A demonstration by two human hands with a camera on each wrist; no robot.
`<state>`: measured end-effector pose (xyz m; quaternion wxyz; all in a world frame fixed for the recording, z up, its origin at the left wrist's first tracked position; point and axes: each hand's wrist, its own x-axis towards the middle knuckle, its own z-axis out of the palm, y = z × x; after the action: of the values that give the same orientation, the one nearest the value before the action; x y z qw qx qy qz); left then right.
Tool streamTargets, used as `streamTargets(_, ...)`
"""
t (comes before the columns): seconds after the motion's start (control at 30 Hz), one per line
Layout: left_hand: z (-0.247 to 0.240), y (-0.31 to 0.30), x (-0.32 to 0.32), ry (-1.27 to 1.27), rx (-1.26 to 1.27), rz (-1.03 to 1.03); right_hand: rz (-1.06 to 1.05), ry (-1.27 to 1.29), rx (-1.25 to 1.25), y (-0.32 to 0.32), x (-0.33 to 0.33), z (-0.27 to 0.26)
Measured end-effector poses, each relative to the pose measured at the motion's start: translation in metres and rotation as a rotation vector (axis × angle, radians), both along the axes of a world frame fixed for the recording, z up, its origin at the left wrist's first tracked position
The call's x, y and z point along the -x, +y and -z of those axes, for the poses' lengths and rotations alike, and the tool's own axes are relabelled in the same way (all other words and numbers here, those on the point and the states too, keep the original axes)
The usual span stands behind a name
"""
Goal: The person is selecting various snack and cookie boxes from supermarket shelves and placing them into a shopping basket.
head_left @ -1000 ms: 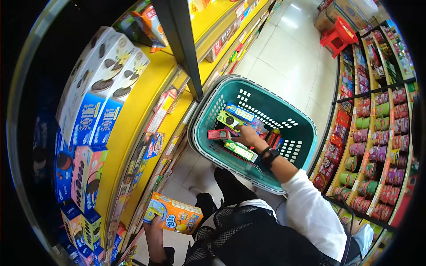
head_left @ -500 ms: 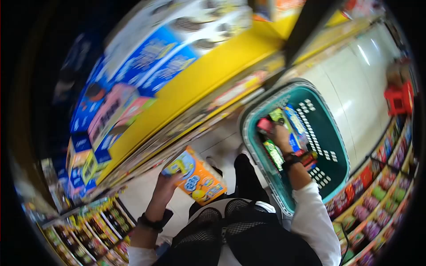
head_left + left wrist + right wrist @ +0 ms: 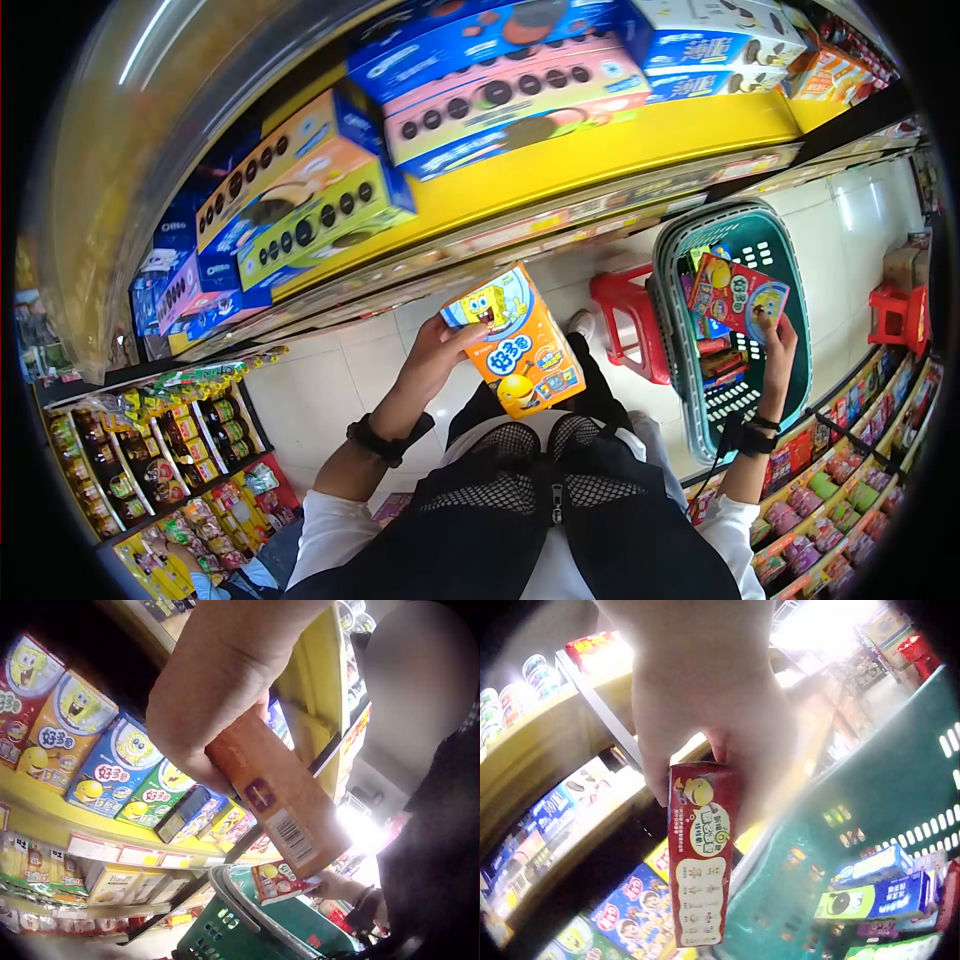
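Raised out of the basket since the earlier frame, the right hand pinches a red box above it. The left hand has its fingers gripping an orange box, apart from the shelf; floor shows stoolward.

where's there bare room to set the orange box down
Bare floor lies left of the left hand, between the yellow shelf and the lower-left packaged goods. A narrow strip of that shelf before the cookie boxes is also bare. The basket is crowded where its packs lie heaped.
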<state>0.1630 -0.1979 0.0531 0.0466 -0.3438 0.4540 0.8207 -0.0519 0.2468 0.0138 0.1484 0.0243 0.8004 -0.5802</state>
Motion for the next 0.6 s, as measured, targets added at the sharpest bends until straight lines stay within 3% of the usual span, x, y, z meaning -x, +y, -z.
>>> streamTargets(0.13, -0.001, -0.029, -0.025, -0.005, 0.013, 0.048, 0.06, -0.088, 0.148, -0.033, -0.049, -0.03)
streamTargets(0.33, -0.002, -0.069, -0.055, -0.006, -0.033, 0.067, 0.022, -0.122, 0.167, -0.081, -0.117, -0.038)
streamTargets(0.4, 0.017, -0.077, -0.064, 0.05, -0.008, 0.058, 0.01, -0.146, 0.216, -0.095, -0.131, -0.04)
streamTargets(0.47, 0.021, -0.085, -0.069, 0.077, 0.23, 0.181, 0.007, -0.193, 0.239, -0.105, -0.142, -0.039)
streamTargets(0.6, 0.014, -0.084, -0.068, 0.032, 0.157, 0.14, -0.021, -0.255, 0.249, -0.117, -0.151, -0.033)
